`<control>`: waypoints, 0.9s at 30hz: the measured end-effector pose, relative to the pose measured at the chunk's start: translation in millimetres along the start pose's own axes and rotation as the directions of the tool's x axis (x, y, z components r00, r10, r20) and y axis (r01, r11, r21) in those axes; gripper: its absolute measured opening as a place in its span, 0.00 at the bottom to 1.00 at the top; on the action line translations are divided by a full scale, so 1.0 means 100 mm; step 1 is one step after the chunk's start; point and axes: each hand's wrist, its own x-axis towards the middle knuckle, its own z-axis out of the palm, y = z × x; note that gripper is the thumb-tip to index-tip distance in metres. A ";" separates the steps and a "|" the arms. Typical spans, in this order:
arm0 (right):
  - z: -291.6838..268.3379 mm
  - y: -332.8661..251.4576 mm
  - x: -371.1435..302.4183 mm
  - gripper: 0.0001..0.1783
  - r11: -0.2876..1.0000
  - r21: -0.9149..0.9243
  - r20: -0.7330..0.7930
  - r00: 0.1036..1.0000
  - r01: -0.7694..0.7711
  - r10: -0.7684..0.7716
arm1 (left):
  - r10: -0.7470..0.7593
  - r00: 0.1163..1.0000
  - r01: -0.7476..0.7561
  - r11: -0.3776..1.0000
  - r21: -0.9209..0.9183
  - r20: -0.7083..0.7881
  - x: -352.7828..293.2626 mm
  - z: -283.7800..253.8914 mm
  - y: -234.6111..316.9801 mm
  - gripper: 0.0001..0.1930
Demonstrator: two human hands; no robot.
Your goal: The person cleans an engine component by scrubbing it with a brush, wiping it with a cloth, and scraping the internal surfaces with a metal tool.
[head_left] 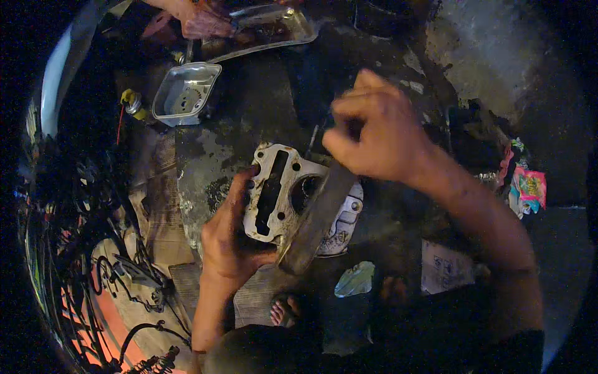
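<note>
A metal engine cylinder casting (270, 206), with a long slot, bolt holes and a round bore, is tilted up in front of me. My left hand (227, 240) grips its left side, thumb along the lower edge and fingers up the side. Across its flat face lies a wide grey-brown flat strip (311, 227), smeared by motion, partly covering the bore. My right hand (386, 128) is closed at the strip's upper end, fingers curled and blurred. Whether the strip is a file or an abrasive sheet, I cannot tell. A thin metal rod (313, 140) shows beside the casting.
A square metal pan (187, 93) stands at the far left, near a larger tray (274, 40) that another person's hand (202, 23) is beside. A yellow-capped item (132, 103), dark cables (146, 287), a pink packet (531, 185) and a cardboard piece (445, 268) lie around.
</note>
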 end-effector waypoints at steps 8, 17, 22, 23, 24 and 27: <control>-0.01 0.04 0.01 0.10 0.998 0.036 -0.051 0.998 0.050 -0.048 | 0.178 0.980 -0.181 0.983 -0.020 -0.093 -0.01 0.02 -0.08 0.59; -0.28 0.36 0.21 0.20 0.948 -0.072 0.073 0.946 -0.311 0.316 | 0.059 0.998 -0.060 0.998 -0.022 -0.029 0.06 0.03 0.08 0.58; 0.02 0.26 0.01 0.16 0.986 0.023 0.001 0.987 -0.163 0.163 | 0.066 0.996 -0.070 0.995 -0.069 -0.055 -0.04 0.08 -0.06 0.56; -0.10 0.53 0.13 0.13 0.958 0.010 -0.012 0.958 -0.286 0.286 | 0.085 0.995 -0.087 0.996 -0.037 -0.057 0.00 0.03 0.06 0.56; -0.13 0.47 0.15 0.14 0.946 0.010 0.123 0.939 -0.325 0.322 | 0.109 0.990 -0.109 0.994 0.006 -0.094 -0.02 0.05 0.02 0.57; 0.00 0.02 -0.14 0.19 0.998 -0.049 -0.070 0.997 0.026 -0.030 | 0.067 0.995 -0.072 0.996 -0.057 -0.077 -0.04 0.08 -0.04 0.57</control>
